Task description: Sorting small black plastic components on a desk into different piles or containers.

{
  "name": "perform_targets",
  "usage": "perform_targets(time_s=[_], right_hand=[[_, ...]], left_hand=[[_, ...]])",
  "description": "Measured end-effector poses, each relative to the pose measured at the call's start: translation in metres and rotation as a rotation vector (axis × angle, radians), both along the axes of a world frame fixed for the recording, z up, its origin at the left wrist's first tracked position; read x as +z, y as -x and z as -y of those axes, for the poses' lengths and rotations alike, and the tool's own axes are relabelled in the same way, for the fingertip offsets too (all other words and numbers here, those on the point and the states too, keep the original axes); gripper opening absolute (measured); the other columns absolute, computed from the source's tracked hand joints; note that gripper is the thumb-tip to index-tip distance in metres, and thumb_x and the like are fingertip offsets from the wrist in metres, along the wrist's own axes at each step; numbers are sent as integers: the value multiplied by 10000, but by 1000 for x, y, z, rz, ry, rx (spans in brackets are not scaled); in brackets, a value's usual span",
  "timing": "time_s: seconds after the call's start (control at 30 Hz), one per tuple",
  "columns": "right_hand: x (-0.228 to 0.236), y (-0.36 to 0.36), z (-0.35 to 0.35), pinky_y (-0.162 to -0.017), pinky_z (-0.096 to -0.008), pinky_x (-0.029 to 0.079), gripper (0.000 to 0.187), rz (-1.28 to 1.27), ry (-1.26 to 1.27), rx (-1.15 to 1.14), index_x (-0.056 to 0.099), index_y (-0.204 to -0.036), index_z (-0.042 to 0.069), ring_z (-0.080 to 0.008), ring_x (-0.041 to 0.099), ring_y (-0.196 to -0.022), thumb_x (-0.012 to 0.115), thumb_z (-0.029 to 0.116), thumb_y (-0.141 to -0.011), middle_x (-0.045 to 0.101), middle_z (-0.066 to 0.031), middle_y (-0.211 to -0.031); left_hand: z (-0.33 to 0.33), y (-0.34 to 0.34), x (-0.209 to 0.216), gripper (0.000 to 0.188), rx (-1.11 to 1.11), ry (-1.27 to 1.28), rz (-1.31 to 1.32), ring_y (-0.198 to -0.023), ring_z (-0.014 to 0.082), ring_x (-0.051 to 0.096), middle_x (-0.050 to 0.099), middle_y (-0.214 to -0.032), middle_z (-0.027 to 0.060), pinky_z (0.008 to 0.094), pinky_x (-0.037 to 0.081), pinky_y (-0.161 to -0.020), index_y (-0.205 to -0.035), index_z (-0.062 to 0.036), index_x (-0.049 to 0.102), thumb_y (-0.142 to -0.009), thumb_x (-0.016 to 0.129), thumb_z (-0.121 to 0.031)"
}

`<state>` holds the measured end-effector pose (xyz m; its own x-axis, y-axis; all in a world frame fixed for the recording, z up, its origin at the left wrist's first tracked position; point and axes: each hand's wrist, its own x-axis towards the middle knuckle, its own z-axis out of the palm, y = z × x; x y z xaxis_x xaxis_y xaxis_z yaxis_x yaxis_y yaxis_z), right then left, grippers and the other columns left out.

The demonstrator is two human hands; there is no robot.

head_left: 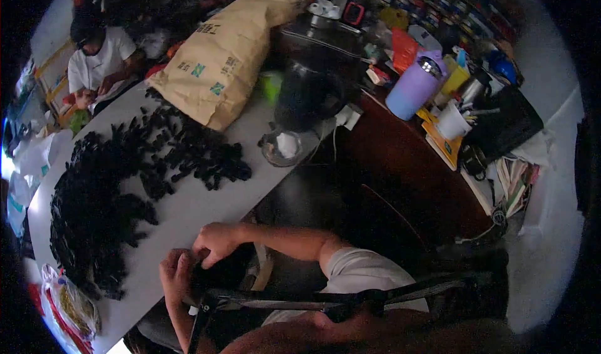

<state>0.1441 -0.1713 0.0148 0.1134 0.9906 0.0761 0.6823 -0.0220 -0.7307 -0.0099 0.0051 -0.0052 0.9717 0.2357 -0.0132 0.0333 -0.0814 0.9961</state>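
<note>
My two hands meet low in front of me at the near edge of the pale grey table (177, 219). My left hand (176, 272) is curled, its thumb and fingers pressed together. Close against it, my right hand (217, 241) is closed in a pinch. Whatever lies between the fingers is too small and dark to make out. Beyond them, a large heap of small black elongated pieces (103, 197) spreads over the table, with a looser cluster (213, 160) of the same pieces farther right.
A big brown paper sack (228, 53) lies at the far side, near a dark jug (303, 97) and a glass bowl (280, 147) with something white. A purple-blue bottle (413, 88) stands on the dark desk to the right. A person (100, 62) sits far left. Plastic bags (72, 304) lie near left.
</note>
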Motion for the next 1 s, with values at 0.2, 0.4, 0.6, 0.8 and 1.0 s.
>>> perform_targets(time_s=[0.2,0.4,0.6,0.8,1.0], right_hand=[[-8,-8,-12,-589,-349,529,275,-423,158,-19,717,-999,15,-167,669,-616,727,263,-881,728,-82,-823],[-23,-4,-3,-572,-332,519,236,-456,-2,-125,710,-946,4,-154,659,-600,716,234,-894,720,-72,-788],[-28,7,-9,-581,-313,480,225,-450,-236,-251,708,-919,5,-113,609,-603,727,228,-895,709,-64,-762],[-43,9,-6,-567,-305,454,258,-517,-476,-419,670,-839,15,-103,574,-586,711,255,-921,635,-26,-692],[-8,47,61,-502,-302,410,315,-678,-360,-800,635,-776,75,-88,504,-513,641,296,-1000,515,23,-569]], left_hand=[[-2,-1,-3,201,19,-154,51,-733,110,542,641,-782,43,294,467,-665,-944,44,649,-996,597,-142],[3,-9,-13,194,40,-117,164,-706,108,508,604,-749,34,311,439,-625,-917,32,640,-997,586,-137],[-24,-16,-40,201,4,-110,75,-674,109,478,548,-696,72,341,409,-580,-884,26,617,-990,561,-136],[-19,-68,-28,212,-137,-652,240,-612,224,509,596,-697,177,397,419,-578,-818,34,589,-944,559,-133],[-25,-76,-56,203,18,-602,156,-612,310,557,623,-722,226,401,466,-612,-830,29,608,-936,564,-138]])
